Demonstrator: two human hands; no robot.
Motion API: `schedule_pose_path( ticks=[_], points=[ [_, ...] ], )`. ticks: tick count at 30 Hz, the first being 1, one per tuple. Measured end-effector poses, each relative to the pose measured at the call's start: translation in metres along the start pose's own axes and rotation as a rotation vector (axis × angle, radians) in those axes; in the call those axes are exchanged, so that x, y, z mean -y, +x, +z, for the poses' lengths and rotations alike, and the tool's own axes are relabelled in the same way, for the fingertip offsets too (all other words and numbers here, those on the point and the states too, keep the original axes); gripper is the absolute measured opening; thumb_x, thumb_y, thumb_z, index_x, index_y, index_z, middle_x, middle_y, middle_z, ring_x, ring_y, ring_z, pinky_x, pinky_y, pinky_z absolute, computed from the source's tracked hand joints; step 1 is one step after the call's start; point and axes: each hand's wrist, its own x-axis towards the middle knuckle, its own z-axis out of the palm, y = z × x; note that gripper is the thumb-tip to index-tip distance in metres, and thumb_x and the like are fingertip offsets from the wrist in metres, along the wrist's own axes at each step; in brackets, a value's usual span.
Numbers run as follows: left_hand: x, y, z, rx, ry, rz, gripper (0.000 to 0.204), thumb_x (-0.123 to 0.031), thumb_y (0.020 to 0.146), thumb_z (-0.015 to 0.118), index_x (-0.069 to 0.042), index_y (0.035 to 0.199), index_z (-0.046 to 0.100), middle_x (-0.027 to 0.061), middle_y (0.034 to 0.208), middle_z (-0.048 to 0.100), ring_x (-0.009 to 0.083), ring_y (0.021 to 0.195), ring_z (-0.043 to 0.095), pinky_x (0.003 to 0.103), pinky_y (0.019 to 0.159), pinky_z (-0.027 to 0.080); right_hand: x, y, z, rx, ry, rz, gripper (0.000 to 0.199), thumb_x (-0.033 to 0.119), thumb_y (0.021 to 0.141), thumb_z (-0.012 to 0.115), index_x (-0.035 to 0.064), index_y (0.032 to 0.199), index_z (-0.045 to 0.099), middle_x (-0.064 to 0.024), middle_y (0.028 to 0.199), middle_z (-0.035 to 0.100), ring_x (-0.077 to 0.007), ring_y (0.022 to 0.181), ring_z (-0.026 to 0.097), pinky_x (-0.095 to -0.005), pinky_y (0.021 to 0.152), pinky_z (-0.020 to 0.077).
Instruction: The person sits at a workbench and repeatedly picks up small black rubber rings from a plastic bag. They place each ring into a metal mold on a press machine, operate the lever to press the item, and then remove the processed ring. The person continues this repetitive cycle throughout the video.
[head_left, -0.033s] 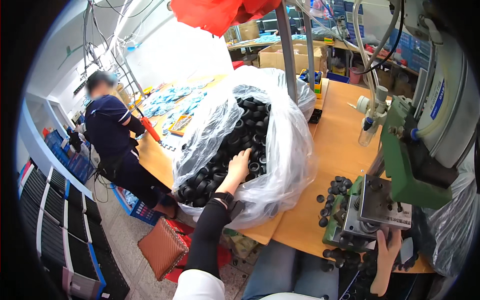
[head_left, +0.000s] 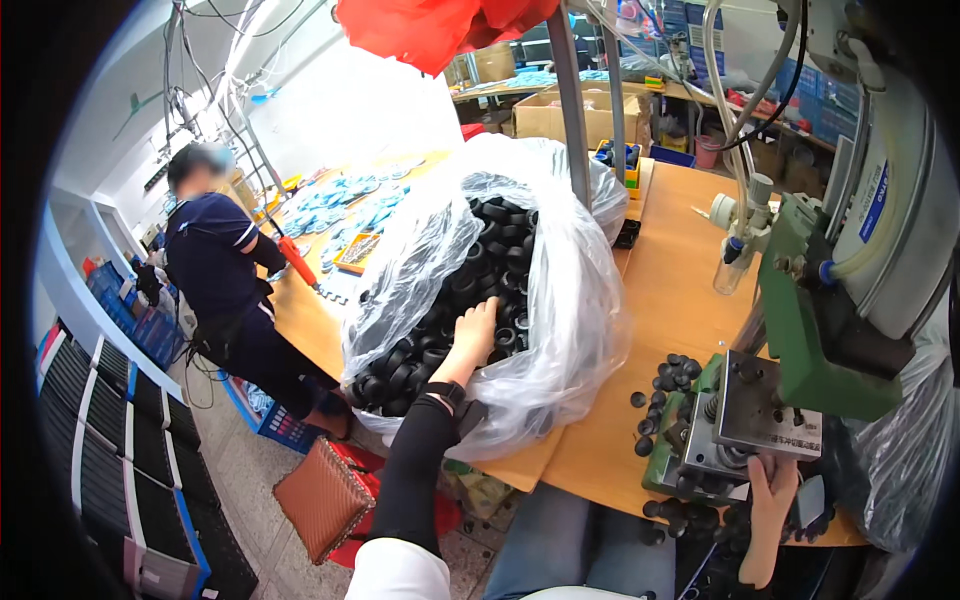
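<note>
A big clear plastic bag (head_left: 575, 330) lies open on the wooden table (head_left: 675, 290), full of black rubber rings (head_left: 500, 240). My left hand (head_left: 478, 328), on a black-sleeved arm, reaches into the bag's mouth, palm down, with its fingers dug in among the rings; what they grip is hidden. My right hand (head_left: 768, 500) is at the lower right with its fingers up against the front edge of a metal fixture plate (head_left: 760, 410) under a green press (head_left: 815, 330). Several loose black rings (head_left: 668, 375) lie beside the fixture.
Across the table at the left a person in dark blue (head_left: 215, 270) bends over light blue parts. Cardboard boxes (head_left: 570, 115) stand behind the bag. On the floor are a brown woven bag (head_left: 325, 498), blue crates (head_left: 265, 420) and stacked black trays (head_left: 90, 440).
</note>
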Motion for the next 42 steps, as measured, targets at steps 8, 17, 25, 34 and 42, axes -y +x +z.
schedule_pose_path(
  ticks=[8, 17, 25, 34, 42],
  points=[
    [0.012, 0.022, 0.037, 0.201, -0.17, -0.219, 0.054, 0.0, 0.067, 0.065, 0.004, 0.111, 0.035, 0.0272, 0.097, 0.061, 0.0417, 0.095, 0.059, 0.047, 0.078, 0.05, 0.012, 0.017, 0.03, -0.07, 0.438, 0.052, 0.034, -0.004, 0.074, 0.068, -0.004, 0.105, 0.054, -0.0049, 0.097, 0.059, -0.0095, 0.084, 0.055, -0.0232, 0.073, 0.0425],
    [0.008, 0.0, -0.023, -0.019, -0.085, 0.098, 0.074, -0.012, 0.057, 0.078, -0.002, 0.12, 0.041, 0.0242, 0.107, 0.053, 0.0397, 0.089, 0.058, 0.042, 0.077, 0.05, -0.009, -0.006, 0.023, -0.086, -0.563, -0.202, 0.049, 0.018, 0.07, 0.076, 0.0008, 0.111, 0.056, -0.0133, 0.112, 0.056, -0.0321, 0.104, 0.049, -0.0403, 0.095, 0.0318],
    [-0.172, -0.11, -0.131, -0.217, -1.437, 0.238, 0.049, 0.006, 0.073, 0.07, 0.004, 0.118, 0.051, 0.0119, 0.119, 0.055, 0.0202, 0.107, 0.056, 0.031, 0.092, 0.045, -0.026, -0.081, -0.051, -0.42, -0.158, 0.089, 0.049, 0.009, 0.077, 0.069, -0.0001, 0.122, 0.052, -0.011, 0.116, 0.057, -0.02, 0.108, 0.052, -0.0301, 0.096, 0.037],
    [-0.325, -0.129, -0.107, 0.19, -1.39, 0.264, 0.031, -0.006, 0.07, 0.078, 0.0, 0.097, 0.064, 0.0068, 0.086, 0.066, 0.0126, 0.069, 0.061, 0.026, 0.064, 0.049, -0.096, -0.211, -0.138, -0.49, -0.665, 0.406, 0.056, 0.015, 0.074, 0.074, -0.002, 0.122, 0.051, -0.0178, 0.121, 0.054, -0.0292, 0.113, 0.051, -0.0355, 0.098, 0.0366],
    [-0.339, -0.127, -0.09, 0.207, -1.291, 0.26, 0.03, -0.02, 0.067, 0.081, -0.006, 0.089, 0.067, 0.0052, 0.087, 0.066, 0.0189, 0.087, 0.059, 0.031, 0.072, 0.045, -0.11, -0.18, -0.138, -0.397, -0.867, 0.223, 0.065, 0.016, 0.078, 0.07, -0.0026, 0.133, 0.04, -0.0202, 0.139, 0.039, -0.0381, 0.129, 0.035, -0.0424, 0.107, 0.0278]
  ],
)
